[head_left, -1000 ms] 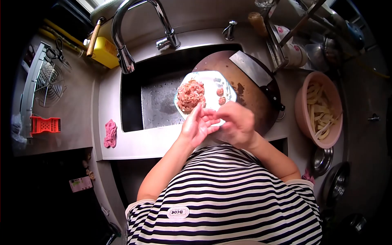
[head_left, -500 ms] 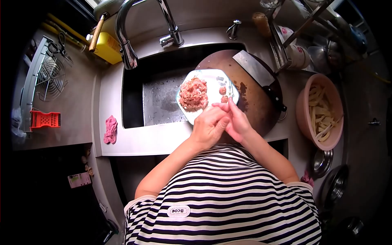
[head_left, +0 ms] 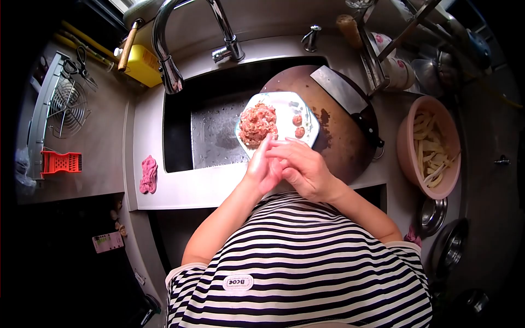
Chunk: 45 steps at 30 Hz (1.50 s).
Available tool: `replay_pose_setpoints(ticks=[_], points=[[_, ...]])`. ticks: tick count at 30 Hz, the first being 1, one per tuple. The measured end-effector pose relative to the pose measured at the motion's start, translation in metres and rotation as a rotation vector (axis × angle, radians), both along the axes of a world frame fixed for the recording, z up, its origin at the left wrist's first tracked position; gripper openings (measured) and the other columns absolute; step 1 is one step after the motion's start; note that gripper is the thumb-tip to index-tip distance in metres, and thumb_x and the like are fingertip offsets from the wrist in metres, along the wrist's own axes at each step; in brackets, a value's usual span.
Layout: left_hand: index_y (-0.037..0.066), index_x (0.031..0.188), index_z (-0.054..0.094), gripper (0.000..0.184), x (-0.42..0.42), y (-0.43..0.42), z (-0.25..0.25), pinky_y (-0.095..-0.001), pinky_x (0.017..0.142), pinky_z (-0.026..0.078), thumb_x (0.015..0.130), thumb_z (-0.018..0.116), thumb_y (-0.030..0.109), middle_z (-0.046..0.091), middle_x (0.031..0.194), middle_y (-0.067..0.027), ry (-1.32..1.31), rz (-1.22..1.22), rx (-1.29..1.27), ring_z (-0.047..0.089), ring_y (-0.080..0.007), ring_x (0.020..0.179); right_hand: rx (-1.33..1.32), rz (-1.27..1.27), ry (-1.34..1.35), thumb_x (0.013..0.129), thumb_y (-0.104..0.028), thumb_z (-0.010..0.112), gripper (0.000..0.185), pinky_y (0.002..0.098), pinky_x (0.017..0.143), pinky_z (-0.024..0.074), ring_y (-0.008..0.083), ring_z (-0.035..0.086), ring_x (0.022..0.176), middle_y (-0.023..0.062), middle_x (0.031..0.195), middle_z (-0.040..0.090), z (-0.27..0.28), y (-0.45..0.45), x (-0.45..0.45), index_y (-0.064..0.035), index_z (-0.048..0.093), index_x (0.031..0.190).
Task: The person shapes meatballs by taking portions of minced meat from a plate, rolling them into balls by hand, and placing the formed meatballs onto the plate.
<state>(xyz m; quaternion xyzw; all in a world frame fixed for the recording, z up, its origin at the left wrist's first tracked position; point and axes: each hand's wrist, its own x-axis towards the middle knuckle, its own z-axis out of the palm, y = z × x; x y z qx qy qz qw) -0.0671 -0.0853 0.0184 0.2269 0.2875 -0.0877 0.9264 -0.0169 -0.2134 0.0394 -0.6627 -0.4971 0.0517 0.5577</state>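
My left hand (head_left: 263, 168) and my right hand (head_left: 309, 170) are pressed together just in front of the plate. The right palm lies over the left one, fingers overlapping. Whatever is between the palms is hidden. Behind them a white plate (head_left: 284, 104) with a patterned rim carries a mound of raw minced meat (head_left: 257, 124) on its left. Two small meatballs (head_left: 298, 126) sit on its right side. The plate rests partly on a round wooden chopping board (head_left: 344, 156) and juts out over the sink (head_left: 216, 139).
A cleaver (head_left: 339, 89) lies at the board's back right. On the right stands a pink basin (head_left: 404, 147) of pale sliced strips. The faucet (head_left: 170, 74) arches over the sink. A pink cloth (head_left: 148, 175), a red grater (head_left: 62, 162) and a yellow container (head_left: 143, 65) are on the left.
My hands have turned against each other: the right hand has come over on top, and the left has moved underneath with its palm showing. The plate and meat stay put.
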Motion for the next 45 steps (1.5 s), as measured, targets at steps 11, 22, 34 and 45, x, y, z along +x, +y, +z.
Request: replay_pose_setpoints(ticks=[11,22,34,45], points=[[0.011,0.06,0.045,0.056,-0.005,0.023,-0.016,-0.0191,0.035,0.029,0.093,0.033,0.055,0.044,0.055,0.0002,-0.244,-0.18,0.162,0.035,-0.007,0.04,0.125,-0.191,0.922,0.098,-0.042,0.031,0.053,0.0332,0.083,0.0462,0.0182,0.06,0.095,0.0123,0.1,0.064,-0.028,-0.007,0.015,0.0026,0.058,0.106],[0.0,0.1,0.06,0.056,0.003,0.015,-0.006,-0.0321,0.085,0.045,0.098,0.027,0.046,0.062,0.096,-0.0113,-0.358,0.091,0.847,0.058,-0.0182,0.092,0.289,0.014,1.595,0.096,-0.049,0.027,0.058,0.0349,0.091,0.0436,0.0197,0.055,0.105,0.0118,0.112,0.056,-0.043,0.005,0.01,0.0003,0.05,0.117],[0.015,0.057,0.037,0.051,-0.001,0.02,-0.015,-0.0176,0.031,0.024,0.093,0.038,0.051,0.037,0.052,0.0027,-0.137,-0.172,-0.018,0.035,-0.0059,0.041,0.251,-0.035,0.827,0.098,-0.04,0.032,0.053,0.0344,0.102,0.0345,0.0218,0.05,0.116,0.0161,0.12,0.055,-0.02,-0.003,0.01,0.0039,0.047,0.123],[-0.002,0.14,0.021,0.076,-0.006,0.01,0.001,-0.04,0.112,0.018,0.093,0.022,0.057,0.024,0.146,-0.0184,-0.316,0.026,-0.141,0.025,-0.0287,0.135,-0.253,-0.401,-0.194,0.092,-0.037,0.044,0.054,0.0518,0.108,0.0143,0.0411,0.025,0.132,0.0201,0.137,0.038,-0.05,0.042,0.008,0.002,0.042,0.13]])
